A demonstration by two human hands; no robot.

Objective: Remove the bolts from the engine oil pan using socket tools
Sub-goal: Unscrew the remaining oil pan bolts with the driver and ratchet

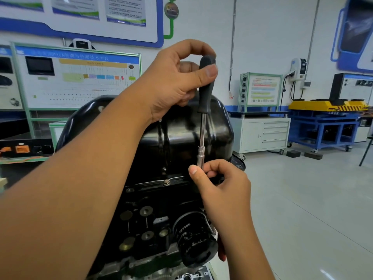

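Nearest, the oil filter [194,239]. Beyond it the right hand [219,183] pinches the socket [200,158] at the oil pan [181,136] flange, right of a seated bolt [166,182]. Higher, the left hand [177,81] grips the upright spinner driver handle [206,85].

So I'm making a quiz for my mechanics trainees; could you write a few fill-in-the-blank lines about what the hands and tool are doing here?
1. The left hand grips the driver's black ____ at the top.
2. The right hand pinches the silver ____ at the driver's lower end.
3. The driver stands nearly ____ in front of the black oil pan.
4. One bolt shows on the pan's edge, to the ____ of the right hand.

Missing words: handle; socket; upright; left
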